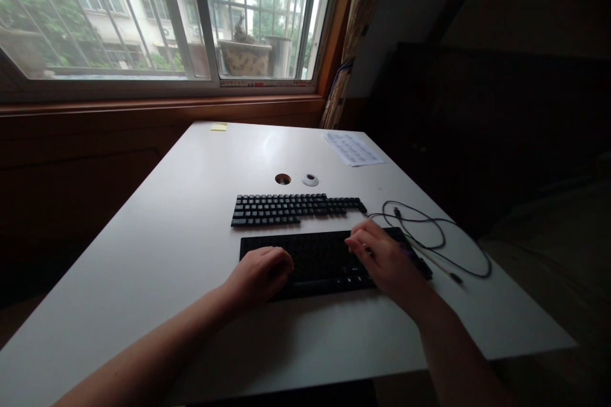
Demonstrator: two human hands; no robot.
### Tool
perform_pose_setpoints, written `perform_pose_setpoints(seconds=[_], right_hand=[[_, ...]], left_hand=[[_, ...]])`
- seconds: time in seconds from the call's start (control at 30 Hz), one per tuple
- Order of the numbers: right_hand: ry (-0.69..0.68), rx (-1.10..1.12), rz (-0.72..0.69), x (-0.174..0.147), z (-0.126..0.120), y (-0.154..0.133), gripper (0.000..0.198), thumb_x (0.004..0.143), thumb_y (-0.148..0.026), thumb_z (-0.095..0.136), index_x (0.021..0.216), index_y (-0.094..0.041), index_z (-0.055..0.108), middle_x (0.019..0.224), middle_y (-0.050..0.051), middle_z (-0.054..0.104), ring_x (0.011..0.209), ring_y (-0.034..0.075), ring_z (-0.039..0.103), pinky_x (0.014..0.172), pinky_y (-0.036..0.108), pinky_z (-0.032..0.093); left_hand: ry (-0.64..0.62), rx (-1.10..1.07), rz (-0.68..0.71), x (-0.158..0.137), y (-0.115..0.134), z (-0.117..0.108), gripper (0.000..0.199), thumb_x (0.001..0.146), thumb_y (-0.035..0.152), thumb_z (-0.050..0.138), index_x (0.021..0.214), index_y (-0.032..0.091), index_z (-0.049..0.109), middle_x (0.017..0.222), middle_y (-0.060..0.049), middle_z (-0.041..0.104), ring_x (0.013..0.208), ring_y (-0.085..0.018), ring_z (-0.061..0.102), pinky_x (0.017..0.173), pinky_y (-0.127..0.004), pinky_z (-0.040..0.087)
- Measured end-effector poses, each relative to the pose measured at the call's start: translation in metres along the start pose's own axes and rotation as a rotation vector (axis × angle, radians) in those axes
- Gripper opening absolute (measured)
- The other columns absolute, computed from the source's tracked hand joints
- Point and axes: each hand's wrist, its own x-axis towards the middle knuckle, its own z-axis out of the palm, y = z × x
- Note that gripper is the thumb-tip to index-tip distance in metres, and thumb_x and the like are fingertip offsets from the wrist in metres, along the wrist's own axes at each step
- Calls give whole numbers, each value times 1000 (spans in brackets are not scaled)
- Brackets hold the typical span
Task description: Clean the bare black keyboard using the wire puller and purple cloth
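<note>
A black keyboard (315,254) lies on the white table, most of its key field looking bare, with a few keycaps along its front right. My left hand (262,270) is curled over the keyboard's front left corner; its fingertips are partly hidden. Over the right part of the keyboard is my right hand (379,254), its fingers bent and drawn together. A small shiny spot shows between those fingers, too small to name. Behind the keyboard, loose black keycaps (272,206) stand in close rows, laid out like a keyboard.
A thin black cable (442,245) loops on the table's right side. Farther back are a round hole (283,179), a round grey cover (310,179), printed sheets (356,149) and a yellow sticky note (219,127). A barred window stands beyond the table (157,203).
</note>
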Motion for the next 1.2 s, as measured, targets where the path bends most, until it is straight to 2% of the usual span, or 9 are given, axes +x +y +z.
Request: perform_pose_setpoints(seconds=[0.07,0.13,0.2,0.4,0.73,1.0,1.2], right_hand=[[-156,19,-22,-1,9,0,23,100,-32,46,87,-23,62,92,4,60,80,17,60,75,29,49],[-234,-13,-18,-3,19,1,14,96,-31,55,92,-23,65,93,3,61,80,16,61,75,29,50],[-271,-63,-1,-5,27,2,7,91,-29,64,96,-24,67,94,3,63,83,17,62,76,29,50],[-326,-128,45,-5,32,4,12,83,-21,72,93,-26,69,92,1,65,87,19,64,75,29,50],[-259,-31,48,-3,28,8,12,86,-25,65,96,-25,70,93,3,70,84,19,66,78,30,51],[-190,187,109,6,29,-9,16,85,-29,65,99,-24,71,92,1,74,73,15,66,68,25,51],[-112,295,-39,13,39,-21,15,86,-30,67,97,-23,73,82,1,66,72,14,61,65,25,48]], left_hand=[[2,3,-4,0,0,0,13,86,12,55,91,20,62,85,-2,70,77,-16,65,70,-26,48],[-1,7,-7,0,-1,0,12,86,12,55,91,21,62,86,-2,70,77,-16,64,70,-26,48],[-6,7,-6,0,-1,0,12,86,12,54,91,21,62,86,-3,70,78,-16,65,71,-26,48],[-17,4,-17,0,0,0,12,86,12,54,90,20,62,86,-2,70,78,-16,65,71,-26,48],[-4,12,-9,-1,-1,1,11,87,13,54,90,20,62,85,-3,70,77,-16,64,70,-26,47],[24,-6,2,0,1,0,11,89,13,56,94,20,63,88,-3,71,79,-16,65,72,-25,48],[32,-18,7,1,6,-2,13,93,20,57,101,20,66,90,-4,71,80,-16,65,74,-26,49]])
